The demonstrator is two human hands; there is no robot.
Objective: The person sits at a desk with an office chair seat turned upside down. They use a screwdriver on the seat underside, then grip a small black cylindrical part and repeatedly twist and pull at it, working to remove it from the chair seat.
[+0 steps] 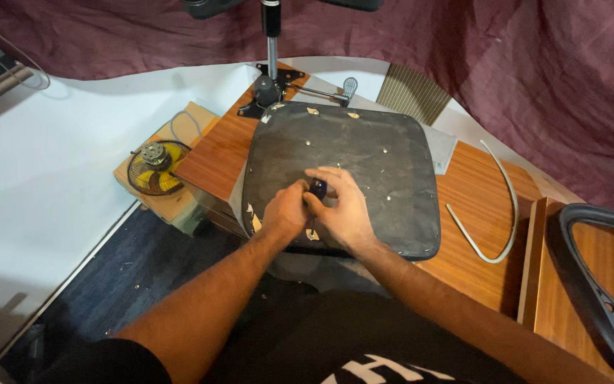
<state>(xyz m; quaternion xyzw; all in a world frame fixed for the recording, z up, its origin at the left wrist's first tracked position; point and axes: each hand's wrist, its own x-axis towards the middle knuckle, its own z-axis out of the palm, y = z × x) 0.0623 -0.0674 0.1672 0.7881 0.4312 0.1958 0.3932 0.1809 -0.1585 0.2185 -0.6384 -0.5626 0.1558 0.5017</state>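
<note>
A dark, worn chair seat pan (364,156) lies upside down on a wooden table (477,235), with small screws and holes dotted across it. Near its front edge my left hand (286,211) and my right hand (342,210) meet. Both are closed around a small dark tool handle (318,189) that stands upright between them, its tip hidden against the seat.
A chair mechanism with a gas lift post (271,71) and lever sits behind the seat. A curved grey trim strip (495,213) lies on the table to the right. A black chair armrest frame (598,284) is at far right. A small fan (154,167) rests on a cardboard box at left.
</note>
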